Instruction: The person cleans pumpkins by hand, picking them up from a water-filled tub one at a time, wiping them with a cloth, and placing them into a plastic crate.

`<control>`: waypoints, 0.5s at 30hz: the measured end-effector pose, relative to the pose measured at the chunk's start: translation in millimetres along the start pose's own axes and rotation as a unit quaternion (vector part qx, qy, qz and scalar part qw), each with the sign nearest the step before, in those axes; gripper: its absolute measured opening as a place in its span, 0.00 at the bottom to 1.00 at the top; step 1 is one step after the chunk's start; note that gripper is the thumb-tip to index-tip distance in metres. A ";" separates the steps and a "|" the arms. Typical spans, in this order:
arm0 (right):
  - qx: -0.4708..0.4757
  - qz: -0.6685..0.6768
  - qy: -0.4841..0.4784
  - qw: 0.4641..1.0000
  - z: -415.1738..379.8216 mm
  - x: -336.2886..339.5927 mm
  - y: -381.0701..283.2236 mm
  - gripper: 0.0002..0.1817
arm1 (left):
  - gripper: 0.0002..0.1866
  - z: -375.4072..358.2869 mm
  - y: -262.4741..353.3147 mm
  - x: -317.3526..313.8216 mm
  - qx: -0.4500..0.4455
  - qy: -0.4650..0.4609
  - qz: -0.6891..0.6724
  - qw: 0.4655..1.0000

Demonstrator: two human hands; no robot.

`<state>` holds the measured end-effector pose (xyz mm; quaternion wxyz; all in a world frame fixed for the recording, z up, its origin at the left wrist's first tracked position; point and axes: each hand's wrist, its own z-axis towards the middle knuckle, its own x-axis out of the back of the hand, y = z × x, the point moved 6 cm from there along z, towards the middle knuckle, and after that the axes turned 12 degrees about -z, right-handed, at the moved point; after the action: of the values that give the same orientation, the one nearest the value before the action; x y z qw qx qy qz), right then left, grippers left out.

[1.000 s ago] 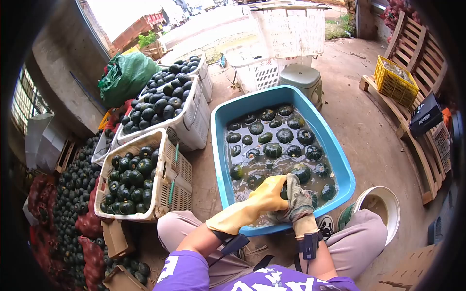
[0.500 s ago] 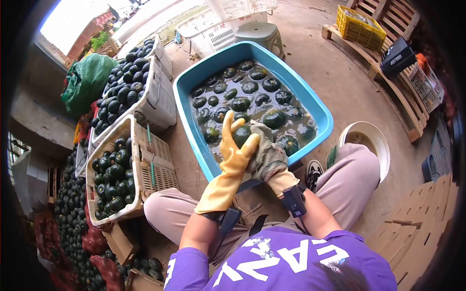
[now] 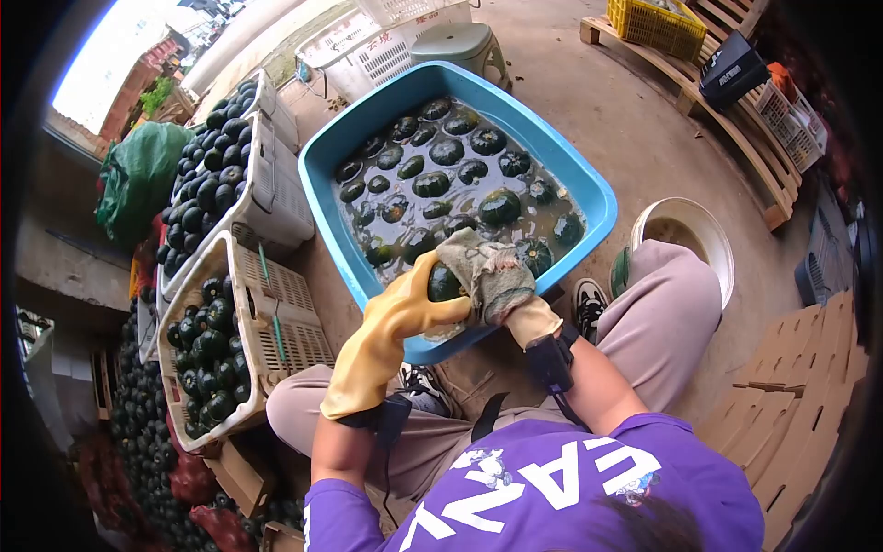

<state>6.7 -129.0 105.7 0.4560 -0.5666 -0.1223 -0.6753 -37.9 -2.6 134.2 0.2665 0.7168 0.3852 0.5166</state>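
Over the near edge of a blue tub (image 3: 317, 156) filled with murky water, a dark green squash (image 3: 443, 283) is held between both hands. My left hand (image 3: 391, 317), in a yellow rubber glove, wraps its fingers and thumb round the squash's left side. My right hand (image 3: 492, 276), wearing a wet grey cloth glove over a pale one, presses against its top and right side; its fingertips are partly hidden. Several other green squashes (image 3: 501, 208) float in the tub.
Crates of dark squashes (image 3: 235, 322) are stacked at the left, beside a green sack (image 3: 138, 179). A white bucket (image 3: 727, 267) stands by the right knee. Behind the tub is a grey stool (image 3: 451, 41). A wooden pallet (image 3: 736, 129) and flattened cardboard (image 3: 782, 414) lie at the right.
My left hand's raised, spread fingers have closed round the squash. Both hands and the squash are lower and nearer the tub's near edge. The view has shifted slightly.
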 end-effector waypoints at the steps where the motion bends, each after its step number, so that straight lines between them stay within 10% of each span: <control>1: -0.007 0.025 0.014 1.000 -3.8 -4.3 3.8 0.43 | 0.46 -8.4 15.5 4.0 0.016 -0.048 0.024 0.998; 3: -0.042 0.039 0.011 0.998 -4.0 -2.7 6.8 0.45 | 0.42 -2.0 -5.9 15.9 -0.017 -0.053 -0.170 0.984; 5: -0.103 -0.006 0.058 0.993 -7.9 -40.2 27.0 0.37 | 0.34 -5.7 -0.8 22.4 -0.431 0.149 0.145 0.878; 6: -0.127 -0.081 0.091 0.984 -10.4 -78.1 40.8 0.28 | 0.34 20.2 -42.4 13.1 -0.306 0.152 -0.130 0.931; 7: -0.060 -0.013 0.140 0.988 -10.6 -56.5 21.0 0.21 | 0.29 5.3 -20.0 8.0 -0.459 0.172 0.038 0.871; 9: 0.006 -0.082 0.049 0.995 -1.7 -0.4 -7.6 0.19 | 0.20 -5.5 -19.6 -1.4 -0.211 0.136 0.056 0.966; 11: -0.013 -0.016 -0.048 0.999 2.1 -11.8 5.4 0.21 | 0.21 -6.6 -15.0 -3.7 -0.210 0.092 -0.052 0.972; 13: -0.022 -0.026 0.134 0.990 -3.3 -21.6 8.6 0.22 | 0.20 -3.9 -10.2 3.2 -0.286 0.120 -0.113 0.944; 14: -0.109 -0.070 0.023 0.991 -1.6 -57.5 21.5 0.24 | 0.18 4.4 -15.6 2.5 -0.070 0.123 -0.296 0.945; 15: -0.129 -0.059 0.018 0.990 1.7 -36.7 13.6 0.27 | 0.19 24.3 -32.9 0.9 -0.079 0.140 -0.305 0.939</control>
<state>16.0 -117.9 69.4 0.3407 -0.6003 -0.0586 -0.7211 -23.9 17.0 101.1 0.4106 0.4620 0.5764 0.5345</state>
